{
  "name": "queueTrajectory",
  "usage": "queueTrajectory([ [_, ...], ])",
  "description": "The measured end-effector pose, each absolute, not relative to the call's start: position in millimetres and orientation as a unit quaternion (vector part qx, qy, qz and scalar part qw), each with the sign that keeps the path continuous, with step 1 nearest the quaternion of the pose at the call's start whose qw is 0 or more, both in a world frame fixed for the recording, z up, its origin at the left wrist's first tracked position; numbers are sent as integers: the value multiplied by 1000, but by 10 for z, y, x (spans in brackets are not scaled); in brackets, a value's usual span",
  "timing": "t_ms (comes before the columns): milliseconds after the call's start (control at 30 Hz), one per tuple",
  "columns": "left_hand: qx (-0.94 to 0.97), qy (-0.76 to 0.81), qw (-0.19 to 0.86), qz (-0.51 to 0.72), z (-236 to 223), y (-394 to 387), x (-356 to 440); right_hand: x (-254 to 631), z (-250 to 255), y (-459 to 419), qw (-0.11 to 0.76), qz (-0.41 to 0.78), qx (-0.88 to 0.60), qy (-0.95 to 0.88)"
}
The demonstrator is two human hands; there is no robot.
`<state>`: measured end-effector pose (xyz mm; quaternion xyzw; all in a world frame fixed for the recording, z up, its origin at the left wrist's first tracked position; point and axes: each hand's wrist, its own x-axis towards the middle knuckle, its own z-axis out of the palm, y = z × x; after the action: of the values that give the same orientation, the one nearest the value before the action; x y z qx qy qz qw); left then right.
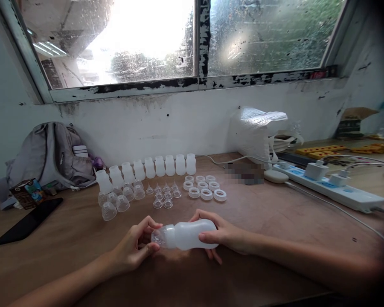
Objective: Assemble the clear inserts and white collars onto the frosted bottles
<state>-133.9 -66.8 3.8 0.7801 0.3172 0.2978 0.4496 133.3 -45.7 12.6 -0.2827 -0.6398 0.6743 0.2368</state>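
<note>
I hold a frosted white plastic bottle (187,234) sideways, low over the wooden table (269,221). My right hand (222,234) wraps its body from the right. At the left end, the fingers of my left hand (137,247) pinch the clear cap (158,236). Behind stand a row of several white bottles (147,168), with clear caps (118,201), small clear teats (164,195) and white rings (205,187) laid out in front of them.
A grey backpack (51,155) leans on the wall at the left, with a dark phone (28,221) and a small carton (27,192) by it. At the right lie a white plastic bag (256,130), a power strip (333,185) with cables, and yellow parts (323,150).
</note>
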Motion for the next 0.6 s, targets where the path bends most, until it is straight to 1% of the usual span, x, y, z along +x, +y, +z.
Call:
queueTrajectory([
  [167,766,327,461,305,-13,-643,-1343,1326,82,-456,234,661,-282,-655],
  [300,741,334,477,333,-33,-630,-1339,1321,93,-463,239,644,-283,-669],
  [467,696,355,501,372,-9,-629,-1319,1294,138,-475,213,640,-304,-673],
  [533,681,371,499,388,18,-624,-1306,1285,171,-505,202,612,-323,-693],
  [600,668,375,497,408,47,-616,-1294,1274,217,-538,200,541,-337,-744],
])
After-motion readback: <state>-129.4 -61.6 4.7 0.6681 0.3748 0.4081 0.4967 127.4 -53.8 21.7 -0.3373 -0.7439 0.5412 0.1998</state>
